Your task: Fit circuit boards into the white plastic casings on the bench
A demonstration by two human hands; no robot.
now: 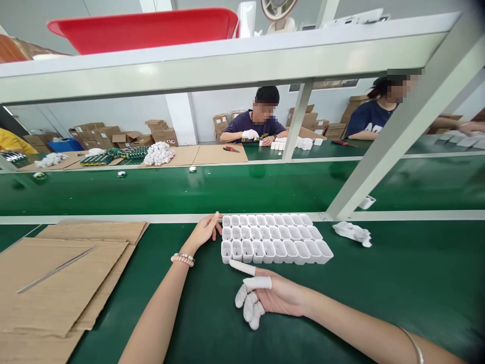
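Three rows of small white plastic cups (269, 249) stand close together on the green table in front of me. At the left end of the back rows is my left hand (204, 231), thumb up and fingers loosely bent, beside the end cups and seemingly touching them. My right hand (261, 298) hovers just in front of the near row, white finger covers on its fingers. Its index finger stretches toward the lower edge of the leftmost near cups, while the other fingers curl loosely with nothing visible in them. Small dark marks show inside several near-row cups.
Flat cardboard sheets (56, 283) with a thin metallic strip (56, 270) lie at left. A crumpled white cloth (353, 233) is right of the cups. Beyond runs a green conveyor belt (162, 192) carrying small parts. A slanted post (394, 126) supports the overhead shelf (227, 65). Co-workers sit opposite.
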